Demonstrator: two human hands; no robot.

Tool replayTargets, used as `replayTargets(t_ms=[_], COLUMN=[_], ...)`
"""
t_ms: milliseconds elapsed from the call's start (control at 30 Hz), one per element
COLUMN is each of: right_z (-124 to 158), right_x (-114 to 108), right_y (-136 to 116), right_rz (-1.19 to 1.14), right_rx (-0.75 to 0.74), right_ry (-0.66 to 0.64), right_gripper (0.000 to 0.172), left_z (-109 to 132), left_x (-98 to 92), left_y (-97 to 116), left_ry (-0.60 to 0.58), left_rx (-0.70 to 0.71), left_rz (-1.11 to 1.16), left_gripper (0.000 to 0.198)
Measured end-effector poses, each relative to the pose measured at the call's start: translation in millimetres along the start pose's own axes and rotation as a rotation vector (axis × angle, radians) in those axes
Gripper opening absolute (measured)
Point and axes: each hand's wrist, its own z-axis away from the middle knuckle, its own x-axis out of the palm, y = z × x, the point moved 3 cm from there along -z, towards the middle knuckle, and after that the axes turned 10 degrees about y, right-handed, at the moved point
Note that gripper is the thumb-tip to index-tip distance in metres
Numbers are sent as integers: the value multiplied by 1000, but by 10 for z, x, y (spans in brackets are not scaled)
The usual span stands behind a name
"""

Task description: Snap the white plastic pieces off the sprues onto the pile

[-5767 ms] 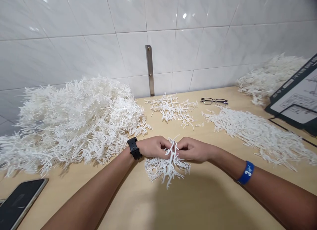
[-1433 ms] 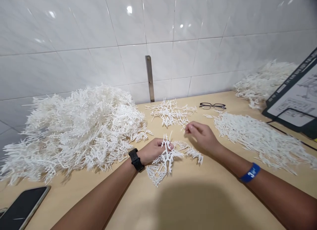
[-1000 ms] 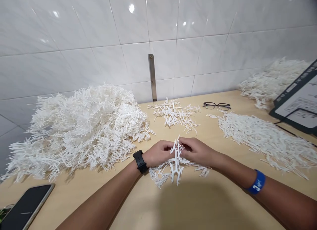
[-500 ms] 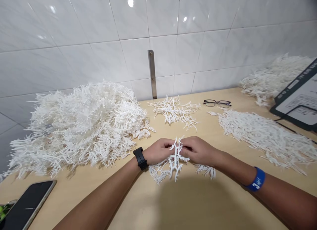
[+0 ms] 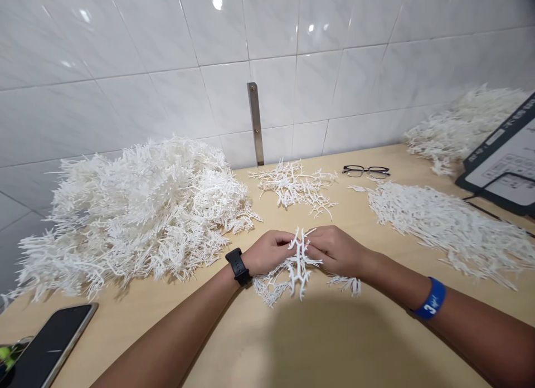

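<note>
A white branched plastic piece (image 5: 299,265), shaped like coral or a twig frame, is held upright between my two hands over the table. My left hand (image 5: 270,253), with a black watch at the wrist, pinches it from the left. From the right, my right hand (image 5: 337,250) grips it with curled fingers; a blue band circles that forearm. The fingertips are partly hidden behind the branches. Below my left hand lie feathery white sprigs (image 5: 270,290), and another small sprig (image 5: 346,284) pokes out beneath my right hand.
A big heap of white sprigs (image 5: 142,215) fills the left. Loose branched pieces (image 5: 295,184) lie behind my hands, near eyeglasses (image 5: 366,171). Flat white pieces (image 5: 443,226) spread at right, beside a dark-framed board (image 5: 501,165). A phone (image 5: 52,343) rests at front left. Tiled wall stands behind.
The branched piece has turned slightly in my fingers, and its tips now point a little differently. Both hands stay in nearly the same place; the view has shifted slightly.
</note>
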Motion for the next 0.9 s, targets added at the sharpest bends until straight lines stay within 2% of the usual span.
replayTargets(t_ms=[233, 433, 500, 567, 733, 833, 867, 900], right_z=[-25, -32, -4, 51, 164, 277, 320, 351], right_x=[12, 24, -65, -211, -493, -510, -512, -517], right_y=[50, 114, 254, 450, 848, 1046, 1115, 1181], right_rz=[-114, -120, -168, -213, -140, -380, -488, -605], right_rx=[184, 311, 474, 671, 898, 1096, 1146, 1161], right_ry=[8, 113, 219, 379, 704, 935, 983, 967], right_gripper=[43, 47, 51, 53, 48, 51, 52, 55], left_z=[-5, -21, 14, 55, 59, 28, 20, 14], left_x=[8, -8, 3, 15, -18, -38, -43, -46], left_y=[61, 106, 108, 104, 70, 28, 14, 2], left_ry=[-88, -118, -169, -200, -57, -13, -5, 1], left_rx=[42, 48, 27, 2, -24, -56, -63, -69], left_rz=[9, 43, 33, 31, 77, 103, 115, 125], left_gripper=[37, 36, 35, 35, 38, 40, 40, 40])
